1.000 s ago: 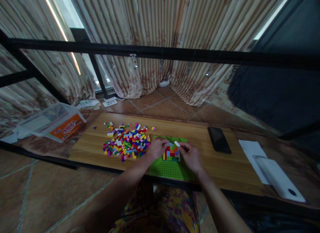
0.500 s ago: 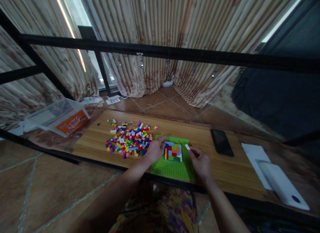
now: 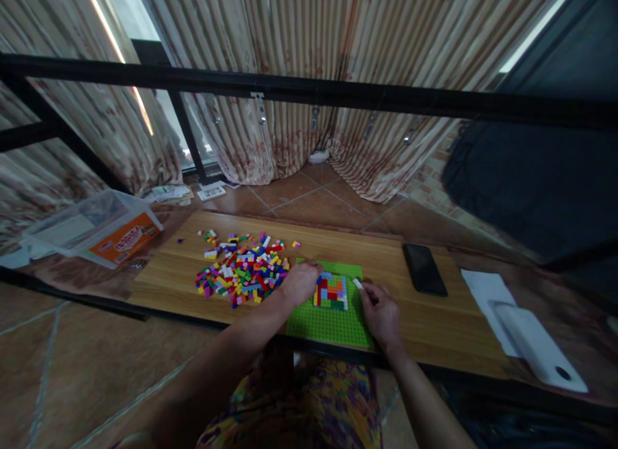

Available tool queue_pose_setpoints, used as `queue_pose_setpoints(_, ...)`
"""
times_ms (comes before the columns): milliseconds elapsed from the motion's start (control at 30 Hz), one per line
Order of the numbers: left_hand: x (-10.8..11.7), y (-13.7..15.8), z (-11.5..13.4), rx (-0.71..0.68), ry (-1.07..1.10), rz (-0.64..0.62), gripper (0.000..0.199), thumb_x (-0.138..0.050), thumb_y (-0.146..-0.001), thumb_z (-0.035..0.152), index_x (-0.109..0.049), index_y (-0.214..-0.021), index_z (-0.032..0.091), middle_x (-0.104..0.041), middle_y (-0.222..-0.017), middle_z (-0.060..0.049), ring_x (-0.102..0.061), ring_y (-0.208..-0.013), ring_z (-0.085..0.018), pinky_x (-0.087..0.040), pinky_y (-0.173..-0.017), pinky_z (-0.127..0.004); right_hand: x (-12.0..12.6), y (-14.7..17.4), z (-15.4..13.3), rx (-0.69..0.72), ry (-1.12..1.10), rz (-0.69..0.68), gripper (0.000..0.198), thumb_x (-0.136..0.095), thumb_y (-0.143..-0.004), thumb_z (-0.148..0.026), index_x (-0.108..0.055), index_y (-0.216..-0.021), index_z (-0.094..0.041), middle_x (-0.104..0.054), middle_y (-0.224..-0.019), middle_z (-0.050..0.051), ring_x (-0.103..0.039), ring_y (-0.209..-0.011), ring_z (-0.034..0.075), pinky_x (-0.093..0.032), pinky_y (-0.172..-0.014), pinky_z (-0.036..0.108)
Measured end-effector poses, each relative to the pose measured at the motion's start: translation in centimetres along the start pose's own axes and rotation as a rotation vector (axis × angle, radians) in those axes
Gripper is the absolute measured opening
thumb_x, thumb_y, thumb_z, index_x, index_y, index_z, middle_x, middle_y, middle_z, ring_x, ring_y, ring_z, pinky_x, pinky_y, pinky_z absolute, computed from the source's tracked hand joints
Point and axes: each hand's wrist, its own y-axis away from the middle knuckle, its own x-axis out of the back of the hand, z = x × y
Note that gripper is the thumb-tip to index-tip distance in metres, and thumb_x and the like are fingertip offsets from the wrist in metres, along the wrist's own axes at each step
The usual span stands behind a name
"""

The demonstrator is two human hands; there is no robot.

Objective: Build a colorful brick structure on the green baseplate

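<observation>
Right hand [image 3: 383, 314], right of the frame's lower middle: thumb and fingers pinched on one end of a small white brick [image 3: 358, 284], other end poking out toward upper left, over the right part of the green baseplate [image 3: 323, 330]. Left hand [image 3: 303, 280], just left of that: palm down, fingers bent, fingertips at the upper left corner of the flat multicolored brick patch [image 3: 332, 291]; can't tell how far the fingers are apart or whether they have hold of anything. Patch sits on the baseplate, lower center of frame, with red, blue, orange, green and white pieces; white brick is apart from it, to the right. Baseplate lies flat on the wooden table [image 3: 164, 275], near edge. Loose brick pile [image 3: 246, 275] left of center, next to the left hand; one purple brick [image 3: 180, 240] off alone at its upper left. Black phone [image 3: 425, 270] on the table, right of the right hand. White device [image 3: 541, 346] on paper [image 3: 483, 288], lower right. Clear plastic box [image 3: 113, 208] with orange label, left side. Striped curtains [image 3: 294, 44] behind a black rail [image 3: 212, 81], top.
</observation>
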Motion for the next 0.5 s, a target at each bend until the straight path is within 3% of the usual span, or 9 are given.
queue_pose_setpoints(300, 0.2, -0.1, -0.1, -0.003, -0.037, 0.029, 0.026, -0.044, -0.088, 0.008, -0.067, -0.093, 0.016, -0.068, -0.097, -0.01, -0.065, -0.093, -0.021, -0.05, -0.085, -0.03, 0.0, 0.1, 0.1, 0.007, -0.013, 0.004, 0.041, -0.045, -0.09, -0.051, -0.069, -0.092, -0.018, -0.067, -0.089, 0.009, -0.062, -0.075, 0.02, -0.048, -0.071, 0.032)
queue_pose_setpoints(500, -0.6, 0.2, 0.3, 0.023, -0.042, 0.042, 0.024, -0.045, -0.092, 0.018, -0.069, -0.09, 0.019, -0.07, -0.093, -0.007, -0.064, -0.094, -0.02, -0.048, -0.092, -0.032, -0.1, 0.1, 0.2, 0.016, -0.022, 0.017, 0.04, -0.046, -0.09, -0.05, -0.07, -0.093, -0.018, -0.067, -0.088, 0.008, -0.061, -0.075, 0.019, -0.048, -0.07, 0.032)
